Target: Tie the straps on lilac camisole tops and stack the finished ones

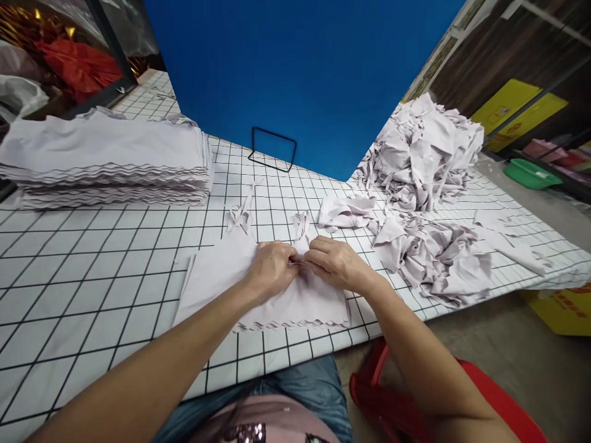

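Note:
A flat pale fabric piece (217, 271) with a wavy lower edge lies on the checked table in front of me, knotted or bunched strips at its top. Both my hands rest over its middle, fingertips nearly touching. My left hand (276, 264) is closed in a pinch on the fabric. From the right, my right hand (335, 261) pinches the same fabric close by. The exact bit between the fingertips is too small to make out.
Stacked pale fabric (106, 147) sits at the left. A big heap of scraps (425, 147) and a smaller pile (438, 258) lie at the right. A blue panel (295, 74) stands behind a black wire frame (272, 149). A red stool (392, 394) is below.

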A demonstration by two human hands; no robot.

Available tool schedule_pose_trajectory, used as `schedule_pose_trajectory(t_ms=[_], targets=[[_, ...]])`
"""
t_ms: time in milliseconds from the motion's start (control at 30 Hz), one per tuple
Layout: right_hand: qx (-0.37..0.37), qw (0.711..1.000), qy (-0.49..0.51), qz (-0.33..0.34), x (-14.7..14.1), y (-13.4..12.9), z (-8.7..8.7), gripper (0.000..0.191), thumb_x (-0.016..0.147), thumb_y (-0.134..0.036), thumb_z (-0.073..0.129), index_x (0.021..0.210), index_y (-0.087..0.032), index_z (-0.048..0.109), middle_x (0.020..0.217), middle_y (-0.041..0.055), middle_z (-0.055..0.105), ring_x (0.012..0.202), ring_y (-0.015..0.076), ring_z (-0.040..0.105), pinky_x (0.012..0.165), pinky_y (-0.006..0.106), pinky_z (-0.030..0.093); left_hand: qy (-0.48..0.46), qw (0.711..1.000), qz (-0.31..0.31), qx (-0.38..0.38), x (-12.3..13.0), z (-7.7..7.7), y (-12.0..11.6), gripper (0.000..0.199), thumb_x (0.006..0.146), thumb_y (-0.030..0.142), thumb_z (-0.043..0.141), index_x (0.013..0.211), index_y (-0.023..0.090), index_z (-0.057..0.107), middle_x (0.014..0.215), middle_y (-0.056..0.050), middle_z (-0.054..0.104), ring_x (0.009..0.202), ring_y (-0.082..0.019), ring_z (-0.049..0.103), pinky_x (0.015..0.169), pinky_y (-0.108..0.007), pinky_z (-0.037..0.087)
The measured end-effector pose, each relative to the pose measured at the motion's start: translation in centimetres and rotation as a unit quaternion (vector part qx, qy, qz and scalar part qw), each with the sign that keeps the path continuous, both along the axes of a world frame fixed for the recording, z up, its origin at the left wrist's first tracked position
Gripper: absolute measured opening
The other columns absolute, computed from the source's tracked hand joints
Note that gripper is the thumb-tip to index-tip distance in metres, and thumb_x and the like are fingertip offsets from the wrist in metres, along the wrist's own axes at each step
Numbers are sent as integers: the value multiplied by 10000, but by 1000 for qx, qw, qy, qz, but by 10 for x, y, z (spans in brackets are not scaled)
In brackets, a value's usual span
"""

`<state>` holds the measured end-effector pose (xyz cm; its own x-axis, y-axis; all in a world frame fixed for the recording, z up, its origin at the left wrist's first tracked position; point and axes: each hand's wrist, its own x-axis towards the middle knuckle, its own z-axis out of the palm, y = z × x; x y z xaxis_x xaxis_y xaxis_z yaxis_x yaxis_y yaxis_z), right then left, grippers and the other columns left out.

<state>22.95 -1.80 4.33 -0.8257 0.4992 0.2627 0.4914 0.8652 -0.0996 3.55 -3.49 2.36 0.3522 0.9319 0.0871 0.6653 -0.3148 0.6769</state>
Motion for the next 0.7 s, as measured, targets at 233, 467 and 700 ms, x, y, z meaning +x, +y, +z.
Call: schedule_pose_trajectory(t_ms=[233, 467, 700], targets=[[26, 993, -104, 51, -1, 6, 13, 213, 939, -105, 434, 793, -176, 572, 764, 60, 560, 735, 182, 444, 560, 311, 301, -6, 1000, -14, -11, 0, 4, 1, 123, 810, 183, 627, 722, 201, 712, 805, -6, 731, 837, -202, 624, 845, -376, 478], [-9, 996, -91, 15, 17, 25, 27, 168, 930, -143, 497, 890, -183, 655, 816, 51, 598, 751, 171, 507, 582, 301, 349, -12, 1000, -18, -19, -3, 3, 2, 123, 835, 298, 651, 755, 221, 705, 833, -24, 728, 872, -219, 625, 871, -411, 462], [-50, 994, 56, -81, 33, 66, 40, 131, 917, -195, 560, 922, -177, 690, 893, 55, 600, 786, 155, 555, 672, 291, 429, 55, 998, -10, 35, -1, -2, -3, 243, 847, 367, 648, 1015, 192, 625, 1034, -52, 661, 1006, -263, 572, 916, -486, 430]])
